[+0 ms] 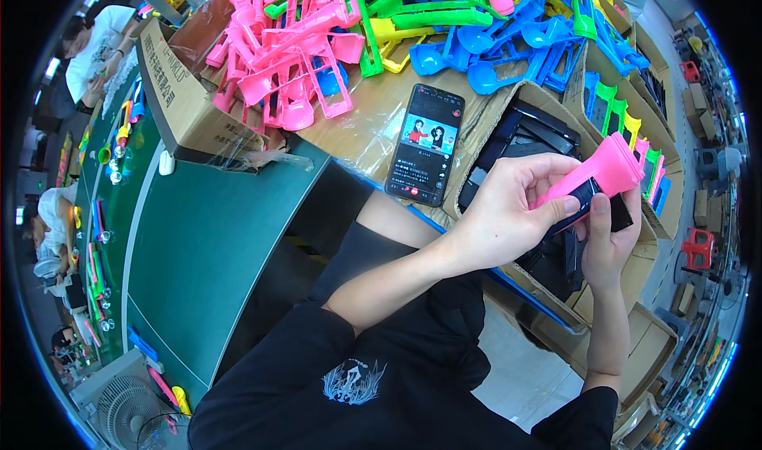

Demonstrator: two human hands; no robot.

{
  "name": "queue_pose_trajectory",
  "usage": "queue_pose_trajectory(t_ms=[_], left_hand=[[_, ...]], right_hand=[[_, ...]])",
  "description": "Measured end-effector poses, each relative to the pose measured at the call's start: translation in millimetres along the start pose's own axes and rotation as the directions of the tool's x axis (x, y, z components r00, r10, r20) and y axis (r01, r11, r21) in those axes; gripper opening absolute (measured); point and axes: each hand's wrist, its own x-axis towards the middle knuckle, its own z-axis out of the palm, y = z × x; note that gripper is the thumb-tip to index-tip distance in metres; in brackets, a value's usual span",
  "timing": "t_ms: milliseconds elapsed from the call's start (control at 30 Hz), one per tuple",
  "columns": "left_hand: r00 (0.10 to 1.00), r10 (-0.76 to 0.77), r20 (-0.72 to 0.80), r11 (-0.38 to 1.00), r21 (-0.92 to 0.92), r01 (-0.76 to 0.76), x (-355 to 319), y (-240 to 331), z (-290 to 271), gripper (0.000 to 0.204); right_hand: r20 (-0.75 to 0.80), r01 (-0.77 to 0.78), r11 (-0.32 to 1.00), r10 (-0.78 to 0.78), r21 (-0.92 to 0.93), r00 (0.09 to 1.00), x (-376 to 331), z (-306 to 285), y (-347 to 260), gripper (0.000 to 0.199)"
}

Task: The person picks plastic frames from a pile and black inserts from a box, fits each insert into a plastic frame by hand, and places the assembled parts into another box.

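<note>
Over the box at right I hold a pink plastic part [611,168] with a flared end, its flare turned up and to the right. My left hand [512,204] is closed round its narrower body, thumb along the side. Against that body lies a glossy black piece [586,194], partly covered by my fingers. My right hand [609,240] is closed too, with its thumb up beside the flare and a flat black piece [621,214] between its fingers. Whether the two black areas belong to one piece I cannot tell. Below my hands, a cardboard box [520,105] holds dark flat pieces.
A phone [426,144] with a lit screen lies left of the box. Beyond it are piled pink frames [290,61], green parts [429,17] and blue parts [516,41]. A green table [206,220] and a fan [127,406] are at left. Other people work farther left.
</note>
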Motion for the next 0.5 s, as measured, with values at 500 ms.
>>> queue_pose_trajectory(t_ms=[500], left_hand=[[0.914,0.399,-0.070,0.677,0.695,-0.242,-0.8,-9.3,-0.9,0.041]], right_hand=[[0.044,-0.095,0.985,0.102,-0.141,0.994,1.3,-5.7,-1.6,0.047]])
